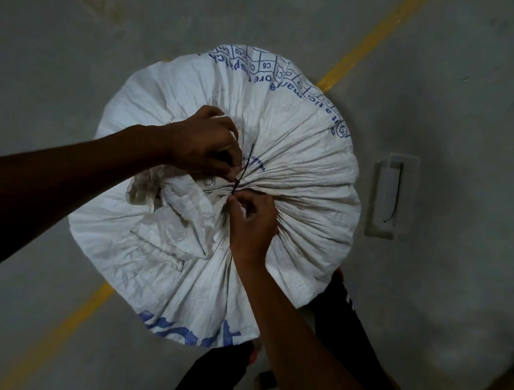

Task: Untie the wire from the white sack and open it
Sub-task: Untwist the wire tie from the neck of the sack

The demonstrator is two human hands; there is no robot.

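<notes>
A full white sack [304, 198] with blue print stands upright on the floor, seen from above. Its neck is gathered into a bunch with a thin dark wire [245, 166] tied around it. The loose mouth of the sack flops out to the left of the tie. My left hand [204, 141] comes in from the left and pinches the wire just above the knot. From below, my right hand [252, 222] pinches the wire's lower end at the knot. Both hands touch the sack's gathered neck.
The sack stands on a grey concrete floor crossed by a diagonal yellow line [369, 40]. A pale rectangular object [387, 199] with a dark wire lying on it sits to the right. My legs in dark trousers [346, 334] stand right behind the sack.
</notes>
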